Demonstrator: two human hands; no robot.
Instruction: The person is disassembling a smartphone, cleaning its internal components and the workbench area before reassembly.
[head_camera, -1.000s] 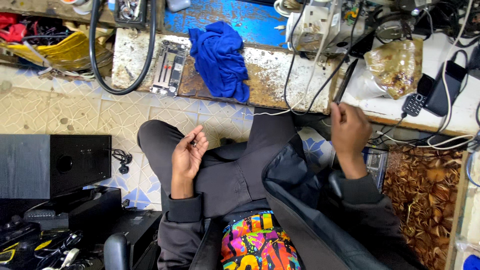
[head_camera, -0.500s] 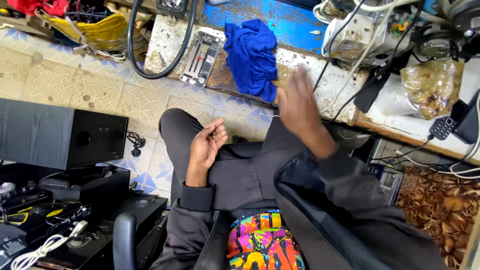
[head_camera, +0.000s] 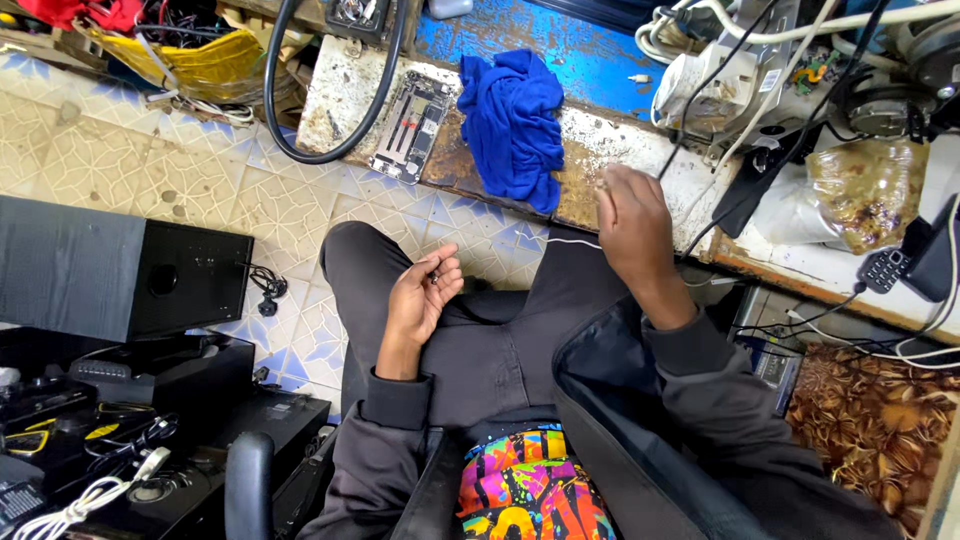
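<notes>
Two hands in view, both yours, well apart. Your left hand (head_camera: 422, 300) rests palm-up over your left thigh, fingers curled loosely inward around something small and dark at the fingertips; what it is cannot be told at this size. Your right hand (head_camera: 632, 225) is raised at the edge of the worn workbench (head_camera: 640, 150), back of the hand to the camera, fingers bunched together. A thin white wire (head_camera: 572, 242) runs out from under that hand toward your left; whether the fingers pinch it cannot be seen, since the hand covers the contact.

On the bench, just left of your right hand, lies a crumpled blue cloth (head_camera: 512, 125). Further left sits an opened phone (head_camera: 410, 125), insides showing, with a thick black cable loop (head_camera: 300, 150) curving around its end. To the right of your hand, a white power strip (head_camera: 715, 85) with black leads trailing down, then a clear plastic bag (head_camera: 865, 190).

On the tiled floor to your left stands a black speaker box (head_camera: 120, 270), more dark electronics stacked below it.
</notes>
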